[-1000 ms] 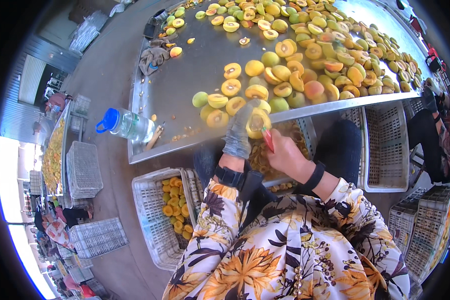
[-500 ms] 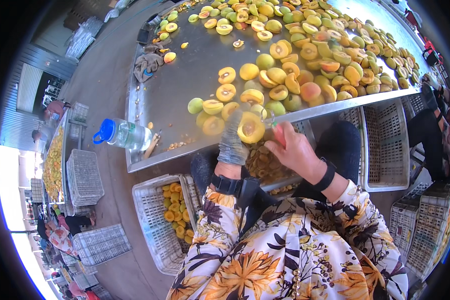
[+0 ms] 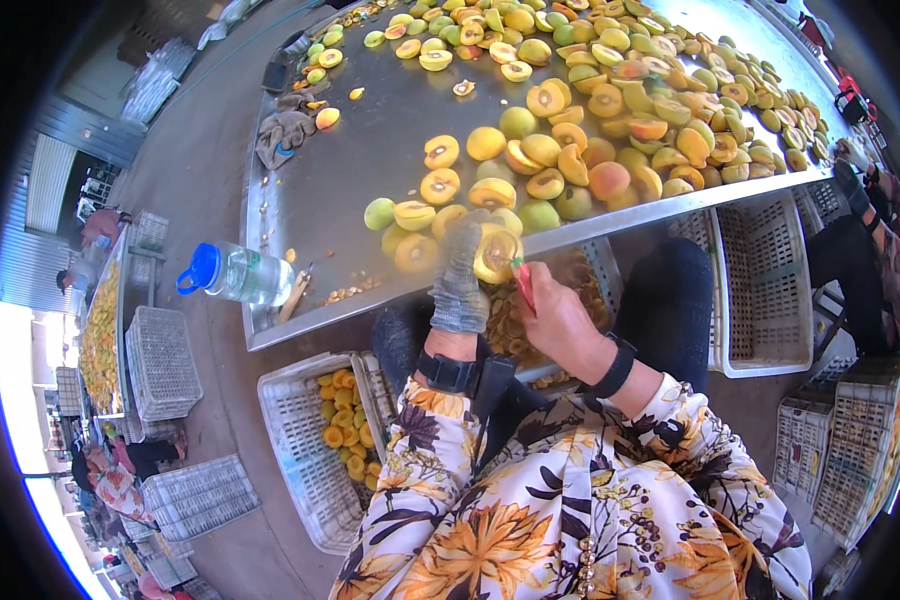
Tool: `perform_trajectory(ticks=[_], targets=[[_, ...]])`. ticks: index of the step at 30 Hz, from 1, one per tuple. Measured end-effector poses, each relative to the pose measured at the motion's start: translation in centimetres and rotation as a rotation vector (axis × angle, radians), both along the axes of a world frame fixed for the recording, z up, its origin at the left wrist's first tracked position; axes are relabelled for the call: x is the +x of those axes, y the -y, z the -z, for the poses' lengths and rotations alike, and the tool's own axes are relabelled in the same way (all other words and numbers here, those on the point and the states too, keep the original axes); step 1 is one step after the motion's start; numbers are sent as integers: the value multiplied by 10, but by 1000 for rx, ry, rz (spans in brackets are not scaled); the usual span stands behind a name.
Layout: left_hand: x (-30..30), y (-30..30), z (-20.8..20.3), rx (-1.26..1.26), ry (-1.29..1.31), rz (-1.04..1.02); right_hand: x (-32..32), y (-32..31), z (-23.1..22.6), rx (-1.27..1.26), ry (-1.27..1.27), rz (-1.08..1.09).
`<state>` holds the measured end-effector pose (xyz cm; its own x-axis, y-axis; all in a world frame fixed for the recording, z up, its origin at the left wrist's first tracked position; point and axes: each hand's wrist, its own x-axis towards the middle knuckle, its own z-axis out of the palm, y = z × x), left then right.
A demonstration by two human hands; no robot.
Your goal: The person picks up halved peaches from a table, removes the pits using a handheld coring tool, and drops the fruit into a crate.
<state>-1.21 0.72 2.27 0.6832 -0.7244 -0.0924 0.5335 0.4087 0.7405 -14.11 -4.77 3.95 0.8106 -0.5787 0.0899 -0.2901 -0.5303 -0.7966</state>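
My left hand (image 3: 460, 275), in a grey work glove, grips a yellow peach half (image 3: 492, 252) with its cut face turned up and to the right. In my bare right hand (image 3: 568, 322) is a red-handled pitting tool (image 3: 523, 285), fingers wrapped round the handle. The tool's tip meets the right side of the cut face; its exact shape is hidden there. Both hands are over the near edge of a metal table (image 3: 340, 220). Just beyond them lie more peach halves (image 3: 440, 186), several with stones still in the flesh. Beneath my hands is a crate of stones and scraps (image 3: 570, 280).
A large heap of peaches (image 3: 660, 110) covers the table's far right. At its left edge are a blue-capped water bottle (image 3: 240, 274) and a grey glove (image 3: 285, 132). A white crate with peach halves (image 3: 300, 455) stands lower left, another crate (image 3: 765, 290) at right.
My right hand has moved left, bringing the tool from beside the peach half onto its cut face. My left hand keeps its hold. The whole view has shifted slightly.
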Motion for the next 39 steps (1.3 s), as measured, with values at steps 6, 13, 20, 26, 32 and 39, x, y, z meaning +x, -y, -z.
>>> perform_trajectory(ticks=[6,13,20,26,32,39], targets=[[-2,1,6,81,33,-21,5,-10,0,29,-72,-15],[16,0,25,91,-152,-12,6,-4,0,-3,-45,-168],[15,-2,6,264,-98,-1,5,28,0,-108,-103,-364],[12,1,4,174,-56,-42,6,27,7,-96,-2,-330],[12,1,5,83,-175,41,14,6,6,53,-102,-186],[14,5,5,277,56,-227,28,-7,4,221,-115,-132]])
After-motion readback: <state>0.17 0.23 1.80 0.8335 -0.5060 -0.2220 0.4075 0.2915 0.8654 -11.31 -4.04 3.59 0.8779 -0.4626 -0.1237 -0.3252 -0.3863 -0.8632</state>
